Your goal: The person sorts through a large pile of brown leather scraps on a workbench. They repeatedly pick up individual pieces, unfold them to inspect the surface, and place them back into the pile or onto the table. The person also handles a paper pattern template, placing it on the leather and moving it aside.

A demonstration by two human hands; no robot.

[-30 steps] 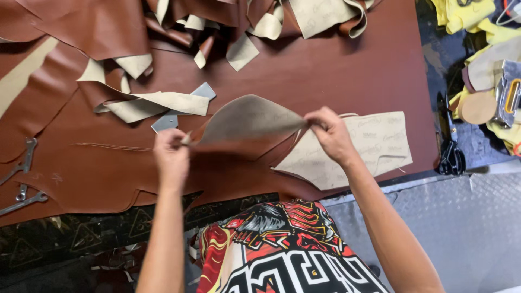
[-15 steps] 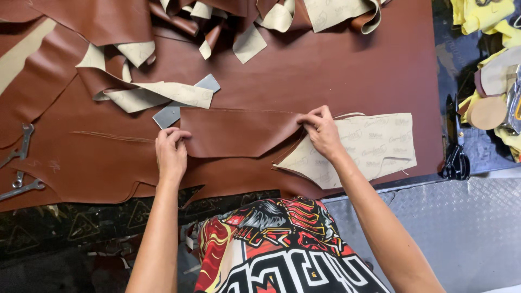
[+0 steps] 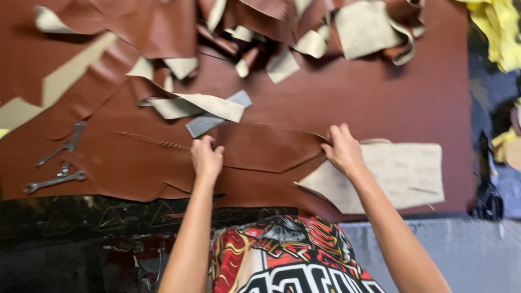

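Both hands, left hand (image 3: 206,157) and right hand (image 3: 342,150), each grip pinching a brown leather piece (image 3: 268,149) (lying flat).

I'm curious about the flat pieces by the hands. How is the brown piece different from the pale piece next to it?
The brown piece is dark reddish brown; the pale piece is beige. Both hands, left and right, press on the brown piece, while the pale piece only passes under the right wrist. The brown piece nearly blends into the brown sheet underneath; the pale piece stands out. Both lie flat.
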